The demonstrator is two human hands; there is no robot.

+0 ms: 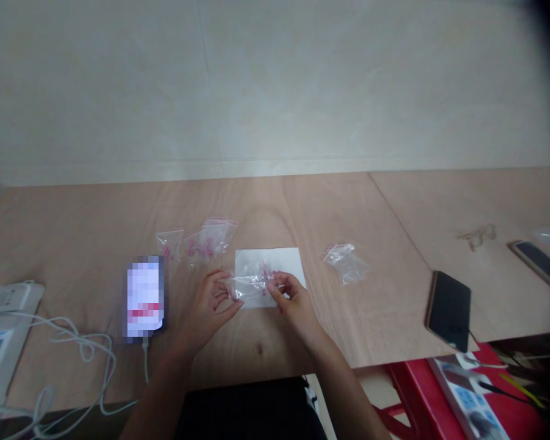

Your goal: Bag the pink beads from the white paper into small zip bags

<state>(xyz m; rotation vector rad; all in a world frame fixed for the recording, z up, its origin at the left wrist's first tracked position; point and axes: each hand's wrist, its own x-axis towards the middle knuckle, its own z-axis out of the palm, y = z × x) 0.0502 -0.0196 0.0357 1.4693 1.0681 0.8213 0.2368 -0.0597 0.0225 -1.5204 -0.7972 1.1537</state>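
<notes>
A clear plastic zip bag (246, 285) is stretched between my two hands above a white sheet of paper (282, 258). My left hand (212, 305) is closed on the bag's left end, thumb and fingers on either side of it. My right hand (294, 298) pinches the crumpled right end, where some pink-red shows; I cannot tell whether that is the zip strip or small things inside. Beyond my left hand lie a small bag with pink beads (167, 247) and a group of overlapping bags (211, 238), also with pink pieces.
A pile of clear bags (346, 263) lies right of the paper. On the left are a lit phone (144, 299), white cable (85, 339) and white power strip or box (13, 342). To the right are a dark phone (450, 308), another phone (541, 266) and a red stool (412, 391).
</notes>
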